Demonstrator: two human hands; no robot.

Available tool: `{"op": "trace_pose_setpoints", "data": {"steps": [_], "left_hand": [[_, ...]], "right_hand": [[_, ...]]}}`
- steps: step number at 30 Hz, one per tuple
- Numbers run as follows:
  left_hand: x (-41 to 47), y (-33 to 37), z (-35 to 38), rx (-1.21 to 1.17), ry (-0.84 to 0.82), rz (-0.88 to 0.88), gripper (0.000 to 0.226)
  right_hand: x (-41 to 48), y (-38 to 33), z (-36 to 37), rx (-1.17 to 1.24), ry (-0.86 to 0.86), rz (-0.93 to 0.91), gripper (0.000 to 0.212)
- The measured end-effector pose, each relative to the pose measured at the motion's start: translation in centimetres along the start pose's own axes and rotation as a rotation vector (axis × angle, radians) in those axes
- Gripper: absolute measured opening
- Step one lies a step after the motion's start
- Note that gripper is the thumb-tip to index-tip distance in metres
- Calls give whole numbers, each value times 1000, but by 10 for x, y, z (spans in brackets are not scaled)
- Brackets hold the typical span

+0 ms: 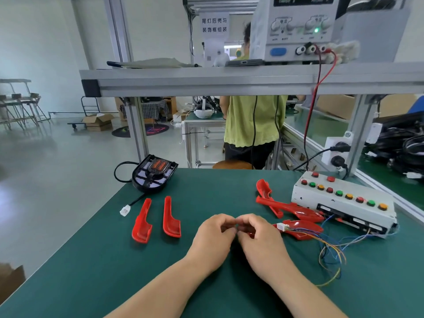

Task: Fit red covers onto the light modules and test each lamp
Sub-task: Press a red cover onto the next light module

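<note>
**Q:** Position of the hands?
**A:** The left hand (214,235) and right hand (259,237) meet over the centre of the desk (160,271), fingers curled and fingertips touching.

**Q:** Grip state?
**A:** Cannot be determined. The curled fingers hide whatever lies between them. A sliver of red shows under the right hand.

**Q:** Location of the red covers?
**A:** Two red covers (142,222) lie flat side by side, left of the hands and apart from each other. A right-side pile (289,208) holds more covers. The nearest one, just beside the right hand, lies under a white connector (281,226). Its coloured wires (330,246) run toward the button box (344,200).

**Q:** Light module?
**A:** The black light module (153,173) sits at the far-left desk corner. Its cable ends in a white plug (125,211) near the leftmost cover.

**Q:** Supply?
**A:** The power supply (296,28) stands on the upper shelf, with a green indicator lit.
</note>
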State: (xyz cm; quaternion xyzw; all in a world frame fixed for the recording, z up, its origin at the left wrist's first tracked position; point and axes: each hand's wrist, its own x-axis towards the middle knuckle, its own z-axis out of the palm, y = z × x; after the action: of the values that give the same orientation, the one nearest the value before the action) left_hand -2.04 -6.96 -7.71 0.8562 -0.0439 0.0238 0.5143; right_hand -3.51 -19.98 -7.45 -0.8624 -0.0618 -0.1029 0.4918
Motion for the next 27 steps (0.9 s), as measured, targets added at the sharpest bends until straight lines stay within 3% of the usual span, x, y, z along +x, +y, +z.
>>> {"op": "trace_pose_setpoints", "data": {"steps": [19,27], "left_hand": [[-1,1,1,-36,0,-8,24],[40,27,-43,76,197,140,23]], "right_hand": [[-3,-1,1,22,-2,-27,38],[-1,-1,2,57,-7,-38,38]]}}
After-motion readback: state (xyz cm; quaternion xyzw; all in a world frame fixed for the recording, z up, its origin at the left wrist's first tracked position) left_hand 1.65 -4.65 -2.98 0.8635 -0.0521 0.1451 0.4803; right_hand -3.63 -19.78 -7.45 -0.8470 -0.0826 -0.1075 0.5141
